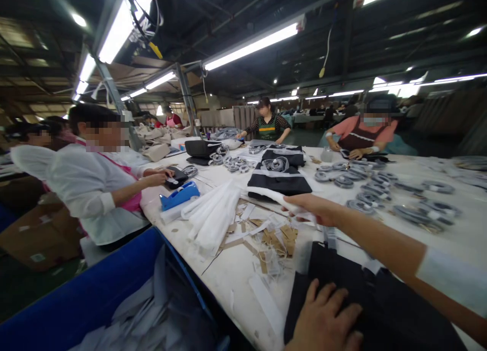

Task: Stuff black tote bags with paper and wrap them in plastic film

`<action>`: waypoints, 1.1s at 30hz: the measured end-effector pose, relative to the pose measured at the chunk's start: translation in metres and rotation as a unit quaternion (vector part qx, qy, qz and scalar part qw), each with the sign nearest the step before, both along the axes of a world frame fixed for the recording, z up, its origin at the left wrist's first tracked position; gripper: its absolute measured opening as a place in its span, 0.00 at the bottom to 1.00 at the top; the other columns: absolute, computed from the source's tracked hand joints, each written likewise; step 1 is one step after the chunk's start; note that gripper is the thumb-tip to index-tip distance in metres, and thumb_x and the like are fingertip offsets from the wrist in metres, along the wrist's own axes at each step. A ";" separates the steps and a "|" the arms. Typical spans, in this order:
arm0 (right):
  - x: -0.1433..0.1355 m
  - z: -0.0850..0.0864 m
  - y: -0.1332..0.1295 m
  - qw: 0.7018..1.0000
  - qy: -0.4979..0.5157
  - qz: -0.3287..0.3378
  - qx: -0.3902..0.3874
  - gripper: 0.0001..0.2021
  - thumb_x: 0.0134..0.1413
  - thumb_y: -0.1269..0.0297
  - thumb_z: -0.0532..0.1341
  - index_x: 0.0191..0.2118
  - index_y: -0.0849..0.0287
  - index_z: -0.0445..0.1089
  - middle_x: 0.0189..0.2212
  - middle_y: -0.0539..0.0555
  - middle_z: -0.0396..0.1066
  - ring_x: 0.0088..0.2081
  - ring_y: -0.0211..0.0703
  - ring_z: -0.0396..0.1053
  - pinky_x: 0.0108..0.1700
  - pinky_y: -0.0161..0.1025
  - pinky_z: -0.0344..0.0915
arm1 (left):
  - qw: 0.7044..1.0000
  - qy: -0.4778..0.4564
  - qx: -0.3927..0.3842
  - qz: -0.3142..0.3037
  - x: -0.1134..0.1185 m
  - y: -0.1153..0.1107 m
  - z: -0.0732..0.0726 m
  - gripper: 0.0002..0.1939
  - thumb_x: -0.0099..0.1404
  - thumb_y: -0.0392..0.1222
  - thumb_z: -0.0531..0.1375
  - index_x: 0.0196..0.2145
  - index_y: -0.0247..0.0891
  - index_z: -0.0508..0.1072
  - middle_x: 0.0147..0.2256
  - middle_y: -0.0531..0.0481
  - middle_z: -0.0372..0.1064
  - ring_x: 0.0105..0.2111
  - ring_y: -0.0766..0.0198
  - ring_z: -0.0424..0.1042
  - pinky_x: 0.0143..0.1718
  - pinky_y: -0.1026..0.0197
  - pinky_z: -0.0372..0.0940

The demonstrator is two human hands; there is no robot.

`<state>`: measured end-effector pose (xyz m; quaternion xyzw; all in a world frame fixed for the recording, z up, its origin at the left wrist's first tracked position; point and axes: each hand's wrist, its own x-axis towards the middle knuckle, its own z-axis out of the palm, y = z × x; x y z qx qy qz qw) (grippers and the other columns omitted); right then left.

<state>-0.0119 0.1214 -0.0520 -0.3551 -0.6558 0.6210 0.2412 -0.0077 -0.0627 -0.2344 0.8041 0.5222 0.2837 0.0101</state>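
Observation:
My left hand [325, 318] lies with spread fingers on a black fabric bag [395, 310] at the table's near right edge. My right hand [314, 209] reaches forward over the table, its fingers closed on a white strip [270, 194]. That strip stretches left from the hand, along the near edge of a folded black piece [281, 182]. Left of the hand lies a fanned stack of white strips [215, 214]. Brown tags [279, 239] and loose white slips are scattered between the stack and the black bag.
A blue tape dispenser [179, 196] stands beside the white stack. Coiled grey straps [365, 188] cover the right side of the table [243, 300]. A blue bin [125, 285] with pale scraps is at the lower left. Several people work around the table.

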 end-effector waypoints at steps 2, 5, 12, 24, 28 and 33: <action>0.048 0.015 -0.002 0.999 -0.041 0.010 0.002 0.13 0.50 0.52 0.67 0.33 0.58 0.75 0.32 0.58 0.76 0.24 0.41 0.69 0.17 0.32 0.65 | 1.000 -0.021 -0.010 0.012 0.001 0.001 0.004 0.23 0.73 0.51 0.49 0.63 0.47 0.59 0.61 0.50 0.64 0.60 0.55 0.61 0.63 0.44 0.55; 0.117 0.036 -0.003 0.995 -0.098 -0.014 0.029 0.16 0.50 0.50 0.66 0.33 0.59 0.75 0.29 0.57 0.75 0.21 0.38 0.65 0.15 0.32 0.62 | 0.998 -0.040 -0.022 0.044 0.004 0.008 0.005 0.24 0.71 0.54 0.54 0.61 0.45 0.63 0.53 0.47 0.70 0.53 0.54 0.67 0.58 0.46 0.60; 0.266 0.068 -0.011 0.901 -0.180 -0.200 0.340 0.29 0.54 0.40 0.60 0.56 0.50 0.71 0.53 0.56 0.73 0.48 0.58 0.72 0.44 0.50 0.70 | 0.995 -0.026 -0.019 0.096 0.002 0.022 0.012 0.23 0.61 0.58 0.64 0.48 0.42 0.73 0.42 0.46 0.73 0.45 0.50 0.69 0.57 0.41 0.58; 0.320 -0.077 -0.080 0.956 -0.251 0.108 0.103 0.18 0.51 0.52 0.63 0.45 0.51 0.79 0.41 0.53 0.79 0.45 0.53 0.75 0.51 0.47 0.68 | 0.997 -0.045 0.047 0.042 -0.004 -0.006 0.049 0.23 0.60 0.62 0.63 0.43 0.41 0.73 0.40 0.47 0.74 0.43 0.53 0.71 0.47 0.52 0.61; 0.325 -0.092 -0.077 0.967 -0.233 0.099 0.005 0.20 0.46 0.46 0.65 0.37 0.55 0.81 0.32 0.53 0.79 0.39 0.53 0.76 0.44 0.44 0.71 | 0.997 0.025 -0.024 0.064 -0.006 0.006 0.053 0.26 0.59 0.65 0.61 0.42 0.39 0.74 0.37 0.46 0.75 0.40 0.51 0.72 0.43 0.51 0.64; 0.339 -0.088 -0.083 0.971 -0.241 -0.002 0.001 0.32 0.56 0.34 0.53 0.48 0.55 0.78 0.41 0.57 0.78 0.44 0.56 0.74 0.48 0.49 0.70 | 0.988 0.065 -0.121 0.071 -0.016 0.031 0.049 0.26 0.60 0.65 0.62 0.43 0.40 0.76 0.37 0.46 0.76 0.40 0.49 0.75 0.42 0.51 0.68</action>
